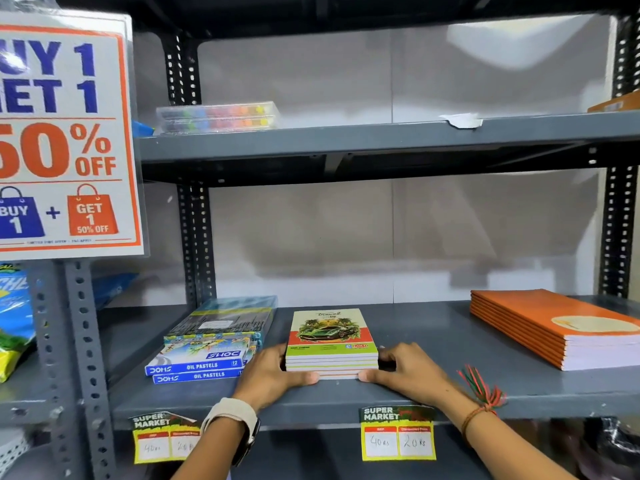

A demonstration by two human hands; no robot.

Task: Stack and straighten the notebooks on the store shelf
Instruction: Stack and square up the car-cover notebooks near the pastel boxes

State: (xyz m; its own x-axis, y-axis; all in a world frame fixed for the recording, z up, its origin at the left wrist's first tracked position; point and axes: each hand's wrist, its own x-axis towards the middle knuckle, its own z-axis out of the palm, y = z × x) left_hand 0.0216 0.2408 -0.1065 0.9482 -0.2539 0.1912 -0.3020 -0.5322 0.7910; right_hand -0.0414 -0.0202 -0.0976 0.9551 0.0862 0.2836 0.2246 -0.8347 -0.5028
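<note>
Notebooks: I see the small pile [331, 344] near the shelf's [433, 393] front edge
Left hand [268, 374]: pressed on the pile's left side
Right hand [408, 370]: pressed on its right side
Why: I squeeze so the edges line up

Hands [343, 375] flanking notebook stack [331, 344]

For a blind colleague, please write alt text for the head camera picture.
Two hands, left hand and right hand, press the sides of a small stack of notebooks on a grey shelf. Pastel boxes lie left, orange notebooks right.
</note>
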